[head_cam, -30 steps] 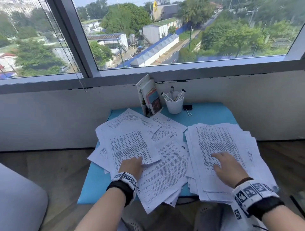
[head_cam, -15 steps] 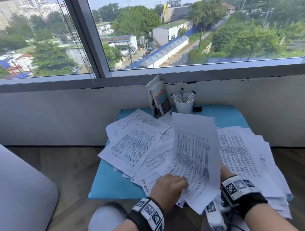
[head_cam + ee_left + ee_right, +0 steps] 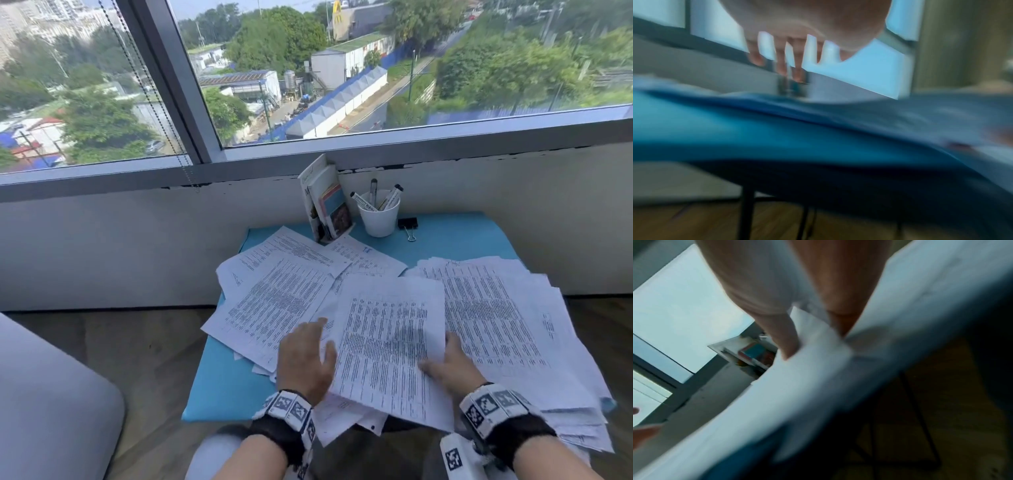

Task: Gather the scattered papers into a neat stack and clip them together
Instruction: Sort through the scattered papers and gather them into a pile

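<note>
Beside the right-hand pile, right hand pinches a sheet, left hand open and empty; gathering underway, next lay it squarely on the pile.

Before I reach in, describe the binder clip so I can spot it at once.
Start at the window sill and drop to the back edge of the blue table. There a white cup of markers stands; the binder clip lies just to the cup's right, clear of the papers. It is the only small black thing there, with a wire handle pointing toward you.
</note>
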Motion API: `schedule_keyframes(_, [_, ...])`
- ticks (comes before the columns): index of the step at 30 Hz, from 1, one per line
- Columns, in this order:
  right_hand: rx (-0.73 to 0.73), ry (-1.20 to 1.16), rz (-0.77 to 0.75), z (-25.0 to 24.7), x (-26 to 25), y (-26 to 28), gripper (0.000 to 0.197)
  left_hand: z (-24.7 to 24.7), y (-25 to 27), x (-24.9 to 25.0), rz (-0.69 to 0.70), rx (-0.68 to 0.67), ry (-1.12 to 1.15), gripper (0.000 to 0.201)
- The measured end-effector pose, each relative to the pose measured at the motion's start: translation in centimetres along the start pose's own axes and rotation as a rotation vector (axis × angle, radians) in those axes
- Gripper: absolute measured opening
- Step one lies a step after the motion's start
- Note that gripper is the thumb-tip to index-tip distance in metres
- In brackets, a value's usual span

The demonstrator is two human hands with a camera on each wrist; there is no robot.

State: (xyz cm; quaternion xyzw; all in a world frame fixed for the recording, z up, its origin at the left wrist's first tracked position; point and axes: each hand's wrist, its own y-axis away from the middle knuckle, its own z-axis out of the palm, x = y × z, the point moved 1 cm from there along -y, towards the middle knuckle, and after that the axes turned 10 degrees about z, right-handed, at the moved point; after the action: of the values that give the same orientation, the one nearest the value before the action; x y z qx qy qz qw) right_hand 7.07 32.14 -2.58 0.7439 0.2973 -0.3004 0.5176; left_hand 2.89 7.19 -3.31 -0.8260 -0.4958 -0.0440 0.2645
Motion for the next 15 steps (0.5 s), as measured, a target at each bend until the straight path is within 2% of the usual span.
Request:
schedule_keyframes(1, [-0.020, 0.002, 0.023, -0.2, 0.3, -0.2, 0.069, -0.2, -0.2, -1.5, -0.233, -0.043, -0.055, 0.056])
schedule_keyframes(2, [-0.030, 0.003, 0.032, -0.3, 0.5, -0.3, 0.072, -0.4, -0.3, -2.9, -0.412, -0.168, -0.107, 0.062])
schedule_keyframes(3, [-0.027, 0.016, 0.030, -0.4, 0.4, -0.4, 0.073, -0.5, -0.4, -4.0, -0.512, -0.313, -0.132, 0.065])
schedule_keyframes(4, [-0.022, 0.029, 0.022, -0.3, 0.4, -0.4, 0.074, -0.4, -0.4, -4.7, -0.538, -0.423, -0.147, 0.063])
schedule_keyframes(5, [-0.018, 0.036, 0.011, -0.3, 0.4, -0.7, 0.074, -0.4, -0.4, -5.2, -0.512, -0.474, -0.177, 0.057])
schedule_keyframes(8, [-0.005, 0.023, -0.026, -0.1, 0.6, -0.5, 0.072, -0.7, -0.8, -5.5, -0.394, -0.471, -0.307, 0.030])
schedule_keyframes(10, [0.005, 0.035, -0.071, 0.0, 0.8, -0.4, 0.076, -1.1, -1.2, -5.7, -0.344, -0.499, -0.378, 0.024])
schedule_keyframes(12, [0.025, 0.073, -0.117, -0.1, 1.1, -0.4, 0.082, -1.3, -1.4, -6.2, -0.327, -0.503, -0.332, 0.028])
schedule_keyframes(15, [0.037, 0.126, -0.151, -0.1, 1.3, -0.3, 0.083, -1.1, -1.4, -7.3, -0.384, -0.495, -0.212, 0.054])
